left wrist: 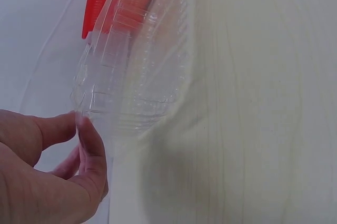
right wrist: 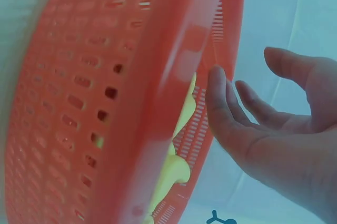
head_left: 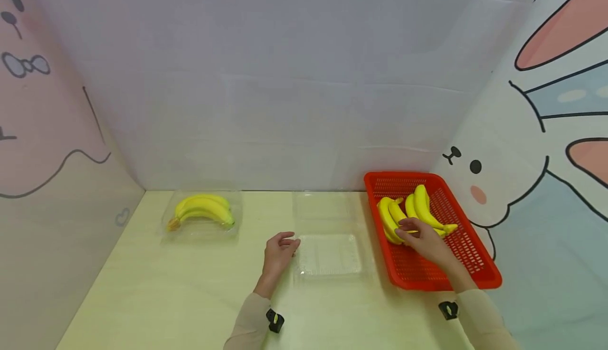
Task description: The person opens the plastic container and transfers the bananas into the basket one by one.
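An open clear plastic clamshell box (head_left: 330, 255) lies on the table in front of me, its lid side towards the wall. My left hand (head_left: 279, 255) is at its left edge; in the left wrist view, thumb and index finger (left wrist: 90, 137) pinch the rim. Over the red basket (head_left: 399, 281) my right hand (head_left: 427, 242) hovers with spread, gently bent fingers and holds nothing. Below it lie bunches of yellow bananas (head_left: 420, 205), partly hidden by the hand. The right wrist view shows the bananas (right wrist: 174, 174) behind the basket's rim, apart from the fingers (right wrist: 218, 97).
At the back left of the table (head_left: 157, 292) stands another clear plastic box (head_left: 237, 202) with a bunch of bananas (head_left: 204, 205) inside. A white cloth wall (head_left: 285, 128) closes off the back, and printed panels stand at both sides, the right one close beside the basket.
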Tool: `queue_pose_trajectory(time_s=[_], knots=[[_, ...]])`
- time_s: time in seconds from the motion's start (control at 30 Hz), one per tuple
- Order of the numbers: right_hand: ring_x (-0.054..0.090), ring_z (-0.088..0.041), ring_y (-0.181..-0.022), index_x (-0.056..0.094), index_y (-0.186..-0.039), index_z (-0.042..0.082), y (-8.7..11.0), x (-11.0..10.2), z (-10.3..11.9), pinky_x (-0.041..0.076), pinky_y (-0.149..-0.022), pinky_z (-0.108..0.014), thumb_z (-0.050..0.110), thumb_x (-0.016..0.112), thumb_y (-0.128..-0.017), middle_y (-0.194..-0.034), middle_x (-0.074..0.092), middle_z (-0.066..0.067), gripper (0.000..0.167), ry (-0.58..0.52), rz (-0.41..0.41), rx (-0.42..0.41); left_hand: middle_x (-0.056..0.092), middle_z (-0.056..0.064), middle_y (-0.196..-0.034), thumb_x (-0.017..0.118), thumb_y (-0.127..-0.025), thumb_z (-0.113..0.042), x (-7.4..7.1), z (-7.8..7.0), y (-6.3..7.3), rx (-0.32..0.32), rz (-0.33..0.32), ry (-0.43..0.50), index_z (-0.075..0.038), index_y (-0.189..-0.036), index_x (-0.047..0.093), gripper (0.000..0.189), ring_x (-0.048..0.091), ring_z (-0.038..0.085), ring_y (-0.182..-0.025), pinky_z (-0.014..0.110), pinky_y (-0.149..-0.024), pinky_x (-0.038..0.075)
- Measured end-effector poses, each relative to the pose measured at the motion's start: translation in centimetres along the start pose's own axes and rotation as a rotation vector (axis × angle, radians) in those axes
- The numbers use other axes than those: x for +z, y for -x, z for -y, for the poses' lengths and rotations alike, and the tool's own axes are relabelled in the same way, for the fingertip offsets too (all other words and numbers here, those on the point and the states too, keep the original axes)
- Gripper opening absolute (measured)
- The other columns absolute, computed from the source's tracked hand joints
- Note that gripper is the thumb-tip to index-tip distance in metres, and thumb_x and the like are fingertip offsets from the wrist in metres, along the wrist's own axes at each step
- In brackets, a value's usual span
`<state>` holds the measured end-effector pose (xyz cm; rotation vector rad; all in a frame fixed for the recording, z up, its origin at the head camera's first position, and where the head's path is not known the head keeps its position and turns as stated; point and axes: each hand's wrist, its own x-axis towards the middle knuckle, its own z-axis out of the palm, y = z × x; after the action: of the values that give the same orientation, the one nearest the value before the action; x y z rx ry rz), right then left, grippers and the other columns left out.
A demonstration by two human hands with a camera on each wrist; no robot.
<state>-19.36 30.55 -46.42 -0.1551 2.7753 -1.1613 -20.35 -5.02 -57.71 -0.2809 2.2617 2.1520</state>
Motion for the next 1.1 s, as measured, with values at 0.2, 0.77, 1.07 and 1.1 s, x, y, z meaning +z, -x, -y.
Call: queue_pose_trajectory(time_s=[0.2,0.77,1.07,1.1], knots=[[0.067,-0.037,-0.105,0.055,-0.132,-0.012,0.5,0.8,-0.1,0.060,-0.084,-0.034,0.021,0.067,-0.102,-0.120,0.065,-0.025,0.046,-0.042,0.070,0.002,0.071,0.016,-0.088,0.074,-0.094,-0.004,0.1,0.0,-0.2,0.025,0.008,-0.006,0.013,-0.119,0.066,0.032,0.071,0.036,-0.079,0.026,-0.063,0.058],[0.065,-0.031,-0.102,0.055,-0.132,-0.010,1.1,2.8,-0.3,0.056,-0.083,-0.025,0.021,0.078,-0.093,-0.120,0.065,-0.021,0.055,-0.079,0.082,0.011,0.071,0.016,-0.090,0.074,-0.094,-0.006,0.6,0.2,-0.3,0.024,0.055,-0.020,0.011,-0.120,0.066,0.032,0.070,0.038,-0.083,0.038,-0.069,0.061],[0.063,-0.029,-0.104,0.055,-0.134,-0.008,1.2,3.1,-0.4,0.058,-0.083,-0.028,0.025,0.079,-0.093,-0.124,0.064,-0.021,0.058,-0.105,0.081,0.068,0.071,0.020,-0.094,0.072,-0.098,-0.018,0.1,0.3,-0.1,0.021,0.052,-0.014,0.008,-0.117,0.068,0.033,0.070,0.037,-0.084,0.036,-0.070,0.060],[0.063,-0.029,-0.104,0.055,-0.134,-0.008,1.2,3.1,-0.4,0.058,-0.083,-0.029,0.025,0.079,-0.093,-0.124,0.064,-0.021,0.058,-0.109,0.082,0.080,0.071,0.021,-0.095,0.071,-0.099,-0.020,0.0,0.4,-0.1,0.019,0.047,-0.013,0.007,-0.116,0.069,0.032,0.070,0.036,-0.083,0.034,-0.069,0.060]])
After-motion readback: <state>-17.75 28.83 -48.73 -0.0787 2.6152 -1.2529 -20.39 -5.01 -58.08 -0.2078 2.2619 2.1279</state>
